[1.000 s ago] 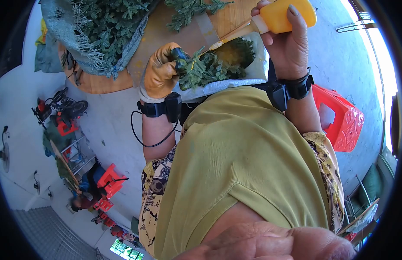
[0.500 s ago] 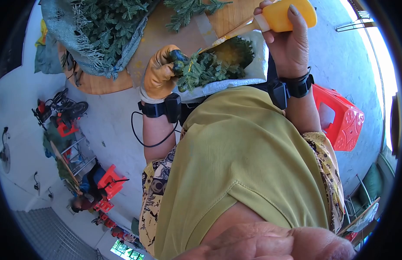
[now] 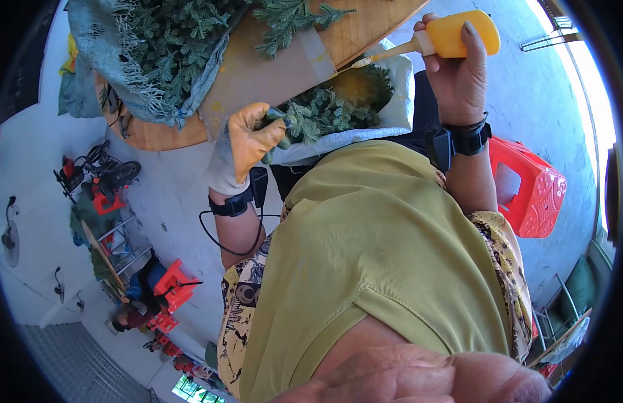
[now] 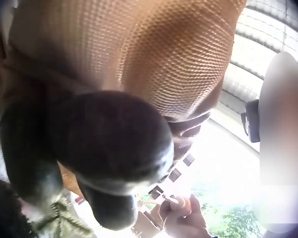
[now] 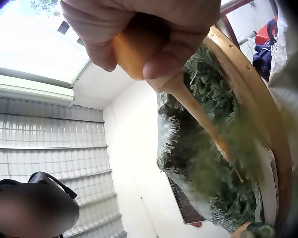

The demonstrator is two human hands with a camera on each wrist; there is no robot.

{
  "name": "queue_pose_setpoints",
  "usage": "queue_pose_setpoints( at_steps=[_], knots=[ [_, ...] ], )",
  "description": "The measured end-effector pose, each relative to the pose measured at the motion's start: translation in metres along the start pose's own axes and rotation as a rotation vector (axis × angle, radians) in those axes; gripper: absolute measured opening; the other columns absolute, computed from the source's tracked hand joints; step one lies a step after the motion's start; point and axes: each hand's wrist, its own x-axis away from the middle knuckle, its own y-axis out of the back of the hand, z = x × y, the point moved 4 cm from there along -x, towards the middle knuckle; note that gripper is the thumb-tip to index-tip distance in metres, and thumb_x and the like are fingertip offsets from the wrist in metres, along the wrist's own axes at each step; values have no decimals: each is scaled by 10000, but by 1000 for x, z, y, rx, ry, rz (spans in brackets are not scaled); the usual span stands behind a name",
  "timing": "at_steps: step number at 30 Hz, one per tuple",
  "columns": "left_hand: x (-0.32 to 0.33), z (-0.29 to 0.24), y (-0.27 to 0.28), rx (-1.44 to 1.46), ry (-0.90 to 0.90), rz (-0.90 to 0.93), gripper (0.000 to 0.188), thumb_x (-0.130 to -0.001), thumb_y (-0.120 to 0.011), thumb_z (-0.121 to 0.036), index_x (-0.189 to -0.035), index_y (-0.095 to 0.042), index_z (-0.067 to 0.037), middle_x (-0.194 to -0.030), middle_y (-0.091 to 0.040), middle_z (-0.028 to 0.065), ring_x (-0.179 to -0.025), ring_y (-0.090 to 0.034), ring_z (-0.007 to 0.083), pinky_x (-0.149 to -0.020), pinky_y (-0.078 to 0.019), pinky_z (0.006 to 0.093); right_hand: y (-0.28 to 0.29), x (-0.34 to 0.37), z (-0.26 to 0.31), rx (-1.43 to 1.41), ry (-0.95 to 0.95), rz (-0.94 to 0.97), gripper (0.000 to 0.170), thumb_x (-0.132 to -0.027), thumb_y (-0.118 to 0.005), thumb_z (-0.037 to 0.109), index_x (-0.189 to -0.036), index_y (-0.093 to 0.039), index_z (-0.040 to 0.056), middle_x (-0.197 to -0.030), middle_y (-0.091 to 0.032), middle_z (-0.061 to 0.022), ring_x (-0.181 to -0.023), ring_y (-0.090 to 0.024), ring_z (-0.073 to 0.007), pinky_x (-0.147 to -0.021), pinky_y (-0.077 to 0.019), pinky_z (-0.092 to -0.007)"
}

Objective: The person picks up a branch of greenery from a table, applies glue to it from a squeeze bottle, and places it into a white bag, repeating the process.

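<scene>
My left hand (image 3: 251, 138) wears an orange glove with dark fingertips. Its thumb and fingers pinch together at the left end of a green needle-leaved sprig (image 3: 307, 126), whose stem is hidden by the glove. Below the dark fingers (image 4: 114, 144), needle leaves (image 4: 59, 220) show in the left wrist view. The bare right hand (image 3: 456, 87) grips a yellow squeeze bottle (image 3: 464, 33), tipped with its long nozzle (image 5: 201, 116) pointing left and down. Whitish stuff coats the nozzle's tip, over the greenery (image 3: 365, 84) in a white bag (image 3: 402, 80) on the lap.
A round wooden table (image 3: 375, 20) stands ahead, with a flat sheet (image 3: 264, 80) and a loose branch (image 3: 284, 30) on it. At the left of the table, a grey-green woven sack (image 3: 100, 47) is full of greenery. A red stool (image 3: 540, 188) is on the right.
My left hand has moved down and turned, drawing away from the nozzle. The right hand and the squeeze bottle have shifted slightly right, and the nozzle tip has left the sprig.
</scene>
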Motion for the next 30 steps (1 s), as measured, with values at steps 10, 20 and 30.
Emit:
queue_pose_setpoints(
  at_steps=[10, 20, 30],
  knots=[
    [-59, -36, 11, -802, -464, -681, 414, -837, -710, -369, -1042, -656, -14, -672, -632, 149, -604, -591, 341, -591, -492, 395, -3, 3, 1, 82, 9, -88, 409, -945, -617, 286, -1177, -461, -12, -1139, -592, -242, -1073, -586, -333, -534, -482, -242],
    [-37, -30, 34, 362, -382, -406, 225, -923, -521, -128, -1044, -639, 21, -663, -578, 26, -499, -504, 93, -481, -396, 235, -4, 0, 1, 15, 27, -113, 337, -938, -611, 262, -1103, -560, -28, -1013, -683, -194, -931, -668, -263, -536, -477, -268],
    [-25, -2, 44, 556, -508, -318, 213, -899, -535, -138, -995, -603, 39, -679, -588, 101, -484, -529, 180, -485, -478, 369, -9, 0, -2, 24, 5, -73, 357, -934, -617, 268, -1113, -561, -36, -1031, -680, -194, -936, -669, -268, -536, -486, -261]
  ],
)
